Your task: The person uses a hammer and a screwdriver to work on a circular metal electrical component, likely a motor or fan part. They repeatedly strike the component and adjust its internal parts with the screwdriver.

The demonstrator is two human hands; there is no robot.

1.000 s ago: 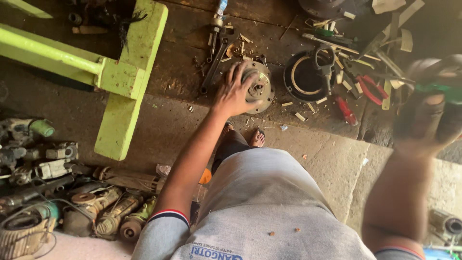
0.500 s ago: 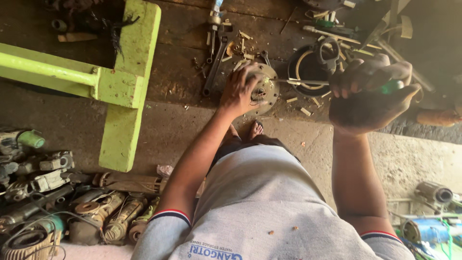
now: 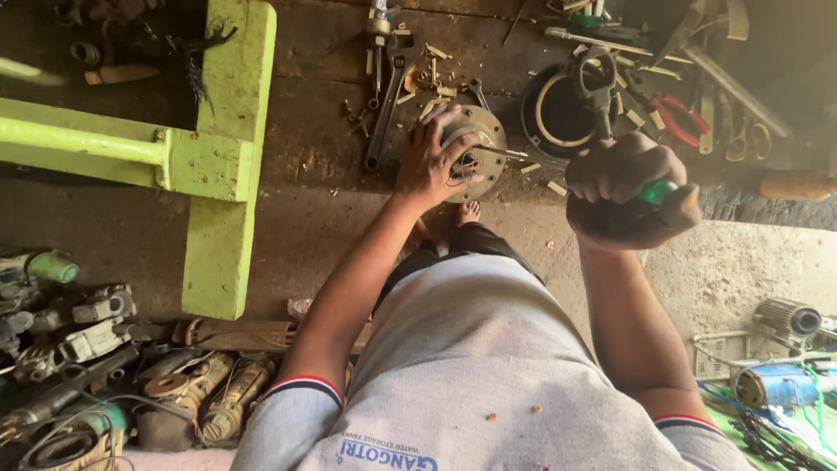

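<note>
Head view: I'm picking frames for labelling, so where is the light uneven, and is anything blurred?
Head view: warm light washes the concrete floor at right, while the top right corner sinks into shadow; the left hand on the round metal housing is sharp; the right hand gripping the green-handled screwdriver, closer to the camera, looks slightly soft.

I have single view only: head camera, worn, looking steeply down past grey shirt [image 3: 471,375] at lower centre of frame. Hands sit mid-frame at arm's reach; cluttered floor [image 3: 331,148] fills upper half. No second view to share scene.
</note>
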